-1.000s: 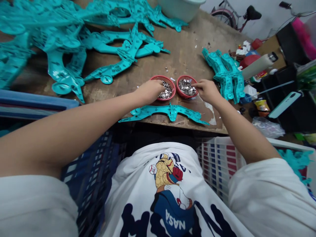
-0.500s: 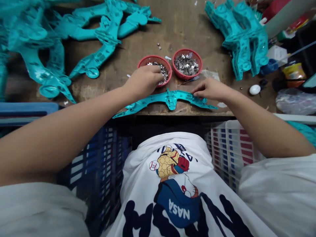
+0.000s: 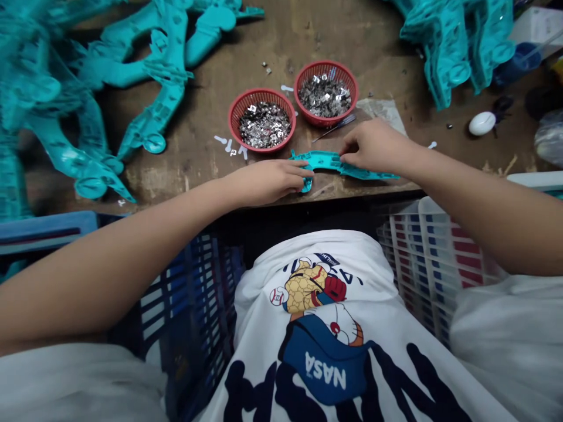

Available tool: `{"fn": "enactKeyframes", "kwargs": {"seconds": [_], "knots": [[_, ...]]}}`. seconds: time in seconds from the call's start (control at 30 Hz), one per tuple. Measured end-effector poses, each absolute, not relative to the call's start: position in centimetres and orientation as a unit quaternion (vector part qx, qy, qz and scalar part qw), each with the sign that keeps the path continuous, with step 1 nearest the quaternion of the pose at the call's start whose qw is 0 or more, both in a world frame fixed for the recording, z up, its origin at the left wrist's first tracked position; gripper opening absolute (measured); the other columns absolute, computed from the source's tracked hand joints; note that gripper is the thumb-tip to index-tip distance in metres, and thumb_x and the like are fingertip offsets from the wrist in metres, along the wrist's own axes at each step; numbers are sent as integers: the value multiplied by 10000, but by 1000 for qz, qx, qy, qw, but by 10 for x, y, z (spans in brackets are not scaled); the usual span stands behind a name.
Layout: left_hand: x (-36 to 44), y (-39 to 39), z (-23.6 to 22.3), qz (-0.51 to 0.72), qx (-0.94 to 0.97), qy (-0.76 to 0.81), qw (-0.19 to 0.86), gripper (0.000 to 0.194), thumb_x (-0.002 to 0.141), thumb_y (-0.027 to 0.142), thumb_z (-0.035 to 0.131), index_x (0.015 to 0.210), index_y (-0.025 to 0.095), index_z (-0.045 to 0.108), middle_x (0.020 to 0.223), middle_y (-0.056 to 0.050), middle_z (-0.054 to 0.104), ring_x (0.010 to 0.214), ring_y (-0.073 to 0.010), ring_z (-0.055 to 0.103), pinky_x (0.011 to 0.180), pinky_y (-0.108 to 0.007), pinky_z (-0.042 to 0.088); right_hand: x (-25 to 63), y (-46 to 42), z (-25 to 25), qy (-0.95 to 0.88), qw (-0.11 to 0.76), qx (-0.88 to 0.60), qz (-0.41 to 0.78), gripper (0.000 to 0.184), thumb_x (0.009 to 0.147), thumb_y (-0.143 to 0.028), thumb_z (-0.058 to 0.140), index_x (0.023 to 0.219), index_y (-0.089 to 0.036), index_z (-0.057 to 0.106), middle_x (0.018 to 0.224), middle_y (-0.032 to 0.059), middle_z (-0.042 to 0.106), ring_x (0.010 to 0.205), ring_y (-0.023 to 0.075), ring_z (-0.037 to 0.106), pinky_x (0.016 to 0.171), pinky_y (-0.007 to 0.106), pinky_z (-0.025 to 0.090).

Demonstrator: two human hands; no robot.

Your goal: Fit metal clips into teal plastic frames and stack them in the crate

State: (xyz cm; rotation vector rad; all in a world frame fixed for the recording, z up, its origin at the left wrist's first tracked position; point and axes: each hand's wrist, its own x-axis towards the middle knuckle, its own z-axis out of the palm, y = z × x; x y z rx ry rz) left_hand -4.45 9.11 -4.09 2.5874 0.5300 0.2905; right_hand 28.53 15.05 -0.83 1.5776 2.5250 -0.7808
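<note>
A curved teal plastic part (image 3: 320, 158) lies along the table's front edge. My left hand (image 3: 275, 180) is over its middle, fingers bent onto the raised centre piece, and covers most of its left half. Any small piece under those fingertips is hidden. At the part's right half, my right hand (image 3: 373, 146) pinches with thumb and fingers at its upper edge. Just beyond the part stand two red baskets of small shiny metal clips, the left basket (image 3: 233, 122) closer to me and the right basket (image 3: 354, 82) farther back.
Teal plastic parts (image 3: 162, 70) are heaped at the left, with another stack (image 3: 444, 53) at the back right. A thin tool (image 3: 336, 127) lies below the right basket. A white egg-shaped object (image 3: 482, 123) sits at right. Plastic crates (image 3: 422, 252) flank my lap.
My left hand has come out of the left basket, down onto the middle of the teal part. My right hand stays at the part's right half. The view has shifted slightly.
</note>
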Motion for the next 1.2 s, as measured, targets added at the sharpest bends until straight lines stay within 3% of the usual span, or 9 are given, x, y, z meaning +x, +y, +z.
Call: {"fn": "enactKeyframes", "kwargs": {"seconds": [0.2, 0.33, 0.5, 0.67, 0.8, 0.97, 1.03, 1.13, 1.2], "knots": [[-44, 86, -30, 67, 947, 222, 223, 307, 1231, 204, 643, 1107, 259, 917, 1493, -86, 951, 1447, -287, 896, 1213, -421, 735, 278, 144, -8, 824, 37, 517, -229, 124, 1030, -330, 941, 1105, -302, 1036, 1122, 124, 978, 1225, 458, 907, 1129, 564, 687], [-43, 79, -27, 99, 944, 278, 149, 305, 1267, 280, 630, 1261, 294, 934, 1578, -117, 901, 1470, -342, 863, 1229, -535, 721, 276, 143, 11, 842, 34, 482, -238, 257, 1068, -255, 909, 1274, -239, 1062, 1277, 146, 992, 1285, 448, 921, 1177, 556, 686], [-44, 73, -24, 150, 940, 296, 73, 369, 1351, 455, 535, 1342, 369, 894, 1313, -89, 873, 1457, -385, 839, 1136, -682, 721, 271, 131, 34, 823, -81, 365, -428, 452, 1051, -304, 931, 1493, -301, 1024, 1367, 56, 995, 1262, 360, 927, 1146, 475, 734], [-48, 69, -23, 155, 949, 269, 44, 376, 1357, 424, 524, 1224, 350, 868, 1091, -87, 845, 1292, -356, 879, 1060, -656, 735, 256, 113, 27, 753, -103, 265, -593, 320, 995, -339, 933, 1271, -224, 1047, 1187, 21, 995, 1086, 266, 882, 1042, 359, 696], [-54, 72, -34, 202, 952, 228, 24, 416, 1375, 458, 497, 1290, 343, 888, 1033, -77, 821, 1186, -339, 903, 951, -596, 723, 252, 115, 16, 717, -130, 249, -638, 199, 915, -350, 991, 1059, -213, 1005, 1005, 18, 946, 904, 199, 798, 901, 319, 655], [-54, 72, -58, 260, 938, 229, 3, 363, 1346, 422, 543, 1490, 351, 868, 1306, -112, 910, 1247, -349, 906, 973, -569, 717, 258, 131, 7, 720, -162, 259, -624, 243, 915, -372, 1102, 1008, -217, 939, 927, 35, 885, 885, 212, 771, 842, 342, 632], [-47, 67, -64, 233, 942, 241, 14, 390, 1310, 359, 584, 1618, 343, 824, 1546, -148, 904, 1410, -371, 884, 1102, -598, 729, 261, 139, 4, 719, -188, 298, -599, 258, 915, -396, 1130, 978, -251, 926, 932, 38, 882, 908, 241, 777, 840, 370, 644], [-35, 60, -60, 104, 947, 298, 57, 614, 1261, 352, 685, 1864, 234, 681, 1930, -261, 685, 1815, -472, 656, 1403, -707, 622, 268, 150, 0, 710, -201, 359, -572, 224, 922, -364, 1122, 944, -286, 913, 953, 63, 900, 939, 292, 813, 875, 426, 678], [-33, 60, -50, 9, 946, 314, 79, 705, 1243, 392, 749, 1903, 165, 651, 2039, -292, 548, 1934, -522, 501, 1471, -728, 570, 272, 156, -2, 725, -181, 393, -536, 152, 960, -318, 1071, 968, -290, 921, 941, 65, 902, 917, 306, 833, 884, 445, 679]]}}
